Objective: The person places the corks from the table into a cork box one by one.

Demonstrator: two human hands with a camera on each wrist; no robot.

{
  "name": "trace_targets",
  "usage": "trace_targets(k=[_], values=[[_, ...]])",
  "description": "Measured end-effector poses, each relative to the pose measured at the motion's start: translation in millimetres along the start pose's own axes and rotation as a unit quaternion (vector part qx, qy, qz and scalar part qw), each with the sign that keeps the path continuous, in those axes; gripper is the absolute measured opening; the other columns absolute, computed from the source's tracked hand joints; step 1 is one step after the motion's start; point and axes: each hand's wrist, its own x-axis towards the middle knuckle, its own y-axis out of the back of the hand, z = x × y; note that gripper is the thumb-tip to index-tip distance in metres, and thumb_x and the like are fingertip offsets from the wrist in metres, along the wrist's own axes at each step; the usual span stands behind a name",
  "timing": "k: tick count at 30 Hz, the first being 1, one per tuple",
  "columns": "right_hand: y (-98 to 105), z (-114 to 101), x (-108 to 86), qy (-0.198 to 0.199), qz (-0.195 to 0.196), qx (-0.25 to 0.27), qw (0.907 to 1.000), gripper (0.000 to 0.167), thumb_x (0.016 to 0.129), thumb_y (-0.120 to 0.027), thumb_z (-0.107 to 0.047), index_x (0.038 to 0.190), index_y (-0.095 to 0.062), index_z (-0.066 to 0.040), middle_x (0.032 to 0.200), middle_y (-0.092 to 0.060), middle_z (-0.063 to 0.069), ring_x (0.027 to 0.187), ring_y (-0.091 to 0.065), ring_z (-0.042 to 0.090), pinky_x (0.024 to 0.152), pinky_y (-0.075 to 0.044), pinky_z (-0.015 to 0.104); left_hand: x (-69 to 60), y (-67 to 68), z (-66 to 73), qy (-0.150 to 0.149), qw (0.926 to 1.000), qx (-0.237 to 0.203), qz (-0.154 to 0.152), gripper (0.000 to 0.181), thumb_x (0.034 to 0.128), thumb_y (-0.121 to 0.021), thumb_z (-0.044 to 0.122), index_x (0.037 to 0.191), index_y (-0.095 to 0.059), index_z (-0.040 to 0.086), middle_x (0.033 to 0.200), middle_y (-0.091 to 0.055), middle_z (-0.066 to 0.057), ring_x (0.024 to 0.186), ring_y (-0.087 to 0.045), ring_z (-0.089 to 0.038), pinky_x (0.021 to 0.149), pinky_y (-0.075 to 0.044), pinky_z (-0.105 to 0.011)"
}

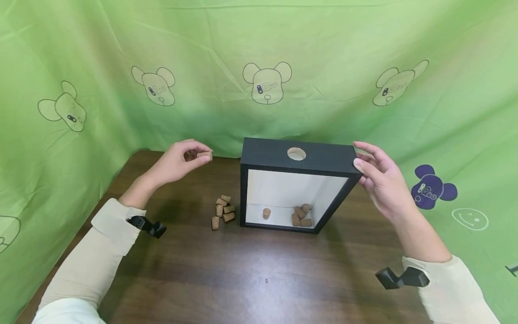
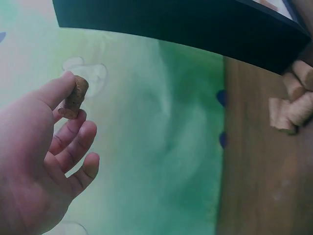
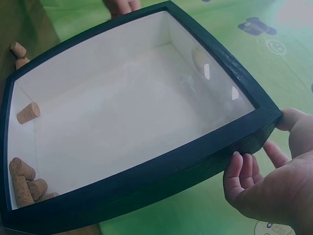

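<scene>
My left hand (image 1: 182, 157) pinches a cork (image 2: 74, 98) between thumb and fingertips, above the table and left of a black shadow box (image 1: 299, 171). My right hand (image 1: 378, 175) grips the box at its upper right corner, thumb towards the front and fingers on the side and behind. The box stands upright, with a round hole (image 1: 296, 154) in its top and a clear front. Inside, one cork (image 1: 266, 213) stands alone at the left. Several others (image 3: 29, 188) lie piled at the right end.
Several loose corks (image 1: 220, 210) lie on the brown wooden table (image 1: 226, 279), just left of the box. A green cloth (image 1: 210, 90) with bear-head drawings hangs behind and at both sides of the table.
</scene>
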Motion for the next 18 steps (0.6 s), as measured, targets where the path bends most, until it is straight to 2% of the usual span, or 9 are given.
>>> trace_targets(k=[6, 18], values=[[-0.6, 0.4, 0.4, 0.009, -0.011, 0.025, 0.9996, 0.035, 0.102, -0.057, 0.003, 0.133, -0.066, -0.01, 0.124, -0.054, 0.006, 0.095, -0.066, 0.01, 0.079, -0.055, 0.019, 13.2, 5.7, 22.5, -0.026, 0.9996, 0.003, 0.008, 0.022, 0.0979, -0.071, 0.017, 0.117, -0.073, 0.005, 0.098, -0.066, -0.005, 0.087, -0.057, -0.019, 0.077, -0.048, -0.03], [0.1, 1.9, 1.0, 0.009, -0.004, 0.018, 0.9998, 0.035, 0.102, -0.056, 0.003, 0.132, -0.067, -0.011, 0.125, -0.054, 0.006, 0.096, -0.066, 0.01, 0.079, -0.055, 0.02, 35.6, 9.4, 58.3, -0.072, 0.9973, 0.013, 0.004, 0.019, 0.0985, -0.07, 0.019, 0.114, -0.074, 0.008, 0.095, -0.069, 0.0, 0.087, -0.057, -0.016, 0.076, -0.046, -0.027]])
